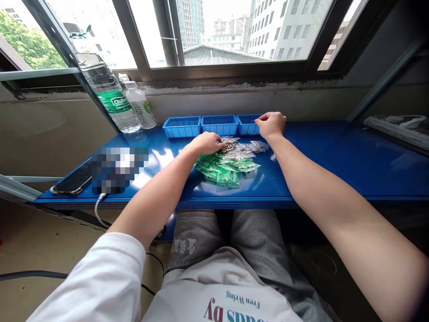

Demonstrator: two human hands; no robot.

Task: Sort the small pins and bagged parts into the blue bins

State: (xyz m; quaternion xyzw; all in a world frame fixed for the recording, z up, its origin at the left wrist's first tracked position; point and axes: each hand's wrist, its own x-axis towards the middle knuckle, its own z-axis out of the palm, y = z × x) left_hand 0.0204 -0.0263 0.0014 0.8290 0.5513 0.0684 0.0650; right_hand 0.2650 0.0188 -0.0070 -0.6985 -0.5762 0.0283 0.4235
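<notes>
Small clear bags [239, 153] and green-tinted bags [228, 172] lie in a heap on the blue table, with a pile of small metal pieces [230, 144] at the heap's back. My left hand [208, 143] rests at the left edge of the metal pieces, fingers bent together; what they hold, if anything, is hidden. My right hand [272, 124] is pinched at the right blue bin [247, 125], with a thin, small piece at its fingertips that I cannot make out. A middle blue bin [219, 124] and a left blue bin [182, 127] stand in the same row.
A large water bottle [115, 100] and a smaller white bottle [140, 106] stand at the back left. A phone [73, 179] and a white cable [98, 210] are at the left. The blue table [335, 165] runs below a window.
</notes>
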